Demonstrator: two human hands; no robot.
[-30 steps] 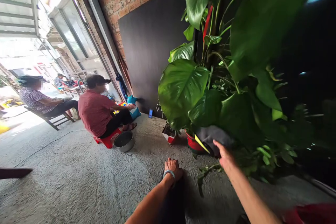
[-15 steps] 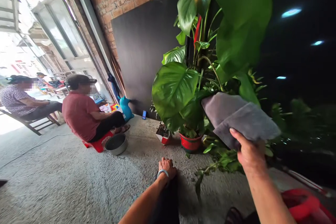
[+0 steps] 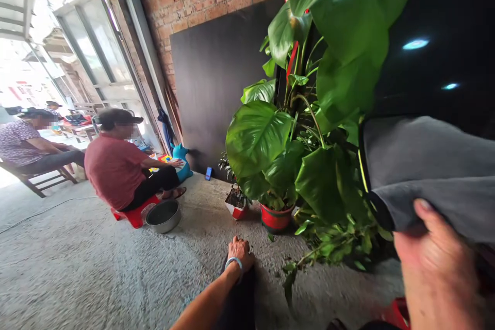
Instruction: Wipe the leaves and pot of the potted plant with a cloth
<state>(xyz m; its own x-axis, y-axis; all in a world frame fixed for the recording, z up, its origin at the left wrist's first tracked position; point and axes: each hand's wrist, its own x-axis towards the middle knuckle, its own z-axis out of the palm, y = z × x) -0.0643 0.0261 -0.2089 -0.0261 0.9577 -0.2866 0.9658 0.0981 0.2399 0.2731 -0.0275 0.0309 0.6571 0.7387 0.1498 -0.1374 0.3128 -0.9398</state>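
Note:
A folded grey cloth (image 3: 429,165) with a dark edge is held up at the right, in front of a dark glossy panel. My right hand (image 3: 436,252) grips its lower part, thumb on top; the other fingers are hidden beneath it. To its left stands a tall potted plant with broad green leaves (image 3: 259,136), in a red pot (image 3: 277,218). The cloth overlaps the plant's right side in view. My left hand (image 3: 241,252), with a pale bangle at the wrist, rests over my dark-trousered knee, fingers draped and holding nothing.
A person in a red shirt (image 3: 116,170) sits on a red stool (image 3: 133,217) beside a grey basin (image 3: 164,218). Farther left, another person sits on a wooden chair. A small white-and-red planter (image 3: 235,206), a phone (image 3: 208,173) and a blue animal toy (image 3: 183,161) stand by the wall.
My right hand has moved right and closer to me with the cloth, uncovering more leaves. The red-shirted person's arm now reaches forward. My left hand stays on the knee.

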